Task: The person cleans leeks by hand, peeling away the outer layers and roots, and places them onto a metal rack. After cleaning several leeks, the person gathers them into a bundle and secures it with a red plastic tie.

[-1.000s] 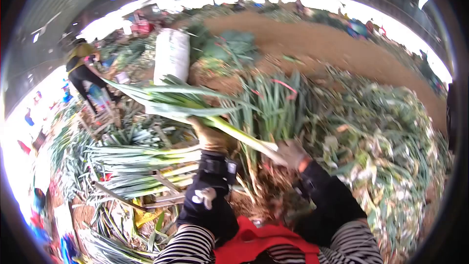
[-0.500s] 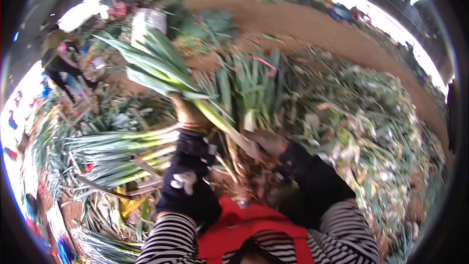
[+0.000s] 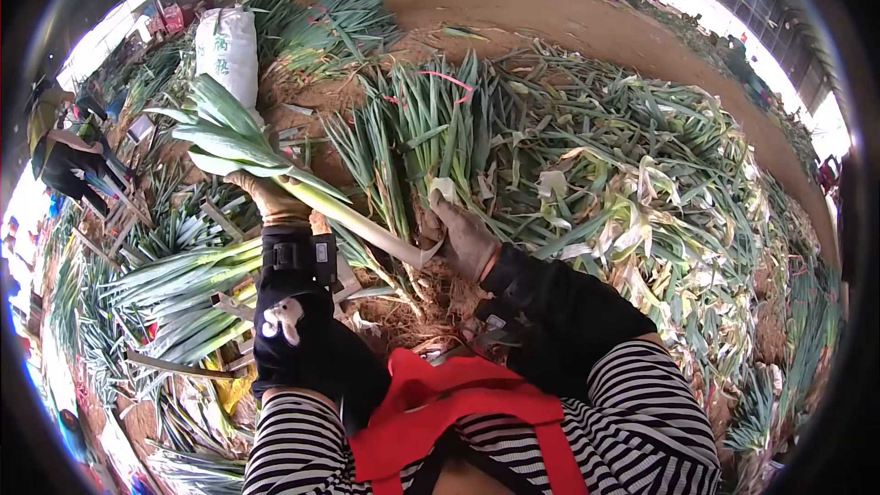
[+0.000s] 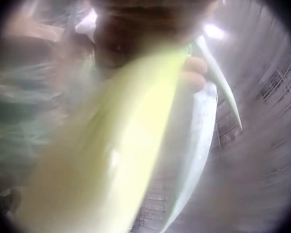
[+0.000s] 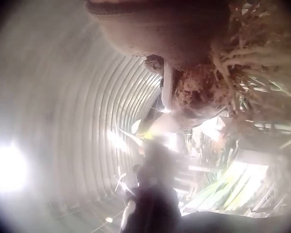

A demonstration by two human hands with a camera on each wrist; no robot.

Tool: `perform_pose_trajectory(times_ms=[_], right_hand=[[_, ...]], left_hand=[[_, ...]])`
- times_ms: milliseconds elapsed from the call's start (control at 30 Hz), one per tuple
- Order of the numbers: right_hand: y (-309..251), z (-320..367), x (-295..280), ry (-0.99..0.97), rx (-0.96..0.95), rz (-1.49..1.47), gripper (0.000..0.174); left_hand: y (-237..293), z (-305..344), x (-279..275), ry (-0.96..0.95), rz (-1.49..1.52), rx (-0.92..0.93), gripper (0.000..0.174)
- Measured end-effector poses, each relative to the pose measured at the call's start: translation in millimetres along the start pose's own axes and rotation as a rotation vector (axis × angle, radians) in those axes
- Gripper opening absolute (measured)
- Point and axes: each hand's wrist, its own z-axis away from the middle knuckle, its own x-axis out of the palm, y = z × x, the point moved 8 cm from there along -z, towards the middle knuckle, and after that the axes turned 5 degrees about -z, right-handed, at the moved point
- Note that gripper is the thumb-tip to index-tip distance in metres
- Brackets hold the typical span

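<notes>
My gloved left hand (image 3: 270, 200) grips a leek (image 3: 357, 220) at the base of its green leaves, and the leaves fan out beyond it to the upper left. The pale shank slants down right toward my gloved right hand (image 3: 465, 236). A thin pale strip of the leek's outer skin (image 5: 168, 87) hangs from the curled right fingers in the right wrist view. In the left wrist view the blurred leek shank (image 4: 136, 141) crosses close to the camera. Beside the right hand stands an upright bundle of leeks (image 3: 431, 124), its brown roots (image 3: 431, 321) below.
Leeks (image 3: 183, 289) lie side by side on a wooden rack at left. A large heap of stripped leaves (image 3: 642, 192) covers the right side. Behind stand a white sack (image 3: 226, 55) and another leek pile (image 3: 335, 32). A person (image 3: 69, 147) bends at far left.
The view has shifted, so surroundings sit further left and higher. My left hand has moved left with the leek, away from the bundle. A skin flap now shows at the shank's end.
</notes>
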Motion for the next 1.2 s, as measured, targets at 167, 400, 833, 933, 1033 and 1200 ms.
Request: perform_pose_trajectory(times_ms=[167, 400, 833, 933, 1033, 1200], right_hand=[[-16, 13, 24, -0.066, -0.063, 0.115, 0.051], [-37, 35, 45, -0.215, -0.259, 0.463, 0.049], [-290, 107, -110, 1.009, -0.950, 2.015, 0.047], [-299, 109, -145, 1.182, -0.539, 2.086, 0.056], [-229, 86, -61, 0.587, -0.584, 1.637, 0.057], [-140, 68, 44, -0.076, -0.968, 1.829, 0.049]], left_hand=[[-15, -1, -33, 0.347, -0.137, 0.010, 0.092], [-43, 6, -38, 0.428, -0.016, -0.165, 0.088], [-13, -2, -70, 0.542, -0.134, -0.098, 0.085], [-14, -9, -42, 0.423, -0.118, -0.057, 0.074], [-15, 3, -9, 0.474, -0.101, -0.003, 0.076], [-36, 3, 0, 0.403, -0.053, -0.042, 0.080]])
